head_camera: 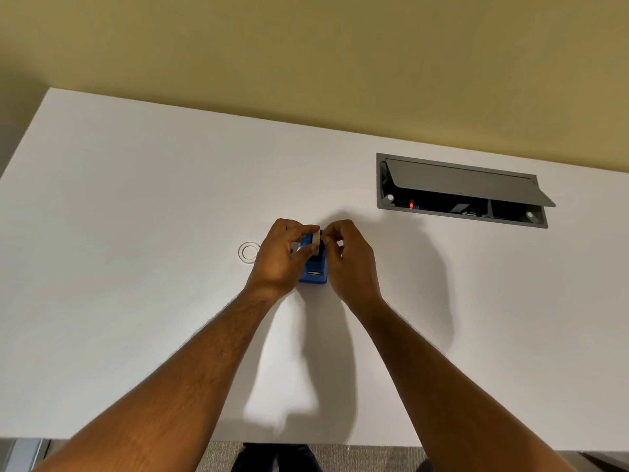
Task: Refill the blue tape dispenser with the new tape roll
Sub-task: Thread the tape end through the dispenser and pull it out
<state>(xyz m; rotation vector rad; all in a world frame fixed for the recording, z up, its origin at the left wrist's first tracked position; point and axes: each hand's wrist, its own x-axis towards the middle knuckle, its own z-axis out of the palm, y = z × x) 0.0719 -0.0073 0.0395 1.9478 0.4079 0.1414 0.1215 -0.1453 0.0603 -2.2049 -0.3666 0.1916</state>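
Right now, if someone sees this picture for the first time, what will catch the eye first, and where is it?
First come the two hands at the middle of the white desk: the left hand and the right hand meet over a blue tape dispenser, pinching a tape roll above it. Next, an open grey cable hatch sits far right, and a clear empty ring lies just left of the hands.

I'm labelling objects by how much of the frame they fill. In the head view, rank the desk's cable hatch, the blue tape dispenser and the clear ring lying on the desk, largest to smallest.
1. Cable hatch, by far the largest.
2. Blue tape dispenser, though both hands cover part of it, so its full extent is unsure.
3. Clear ring, the smallest.
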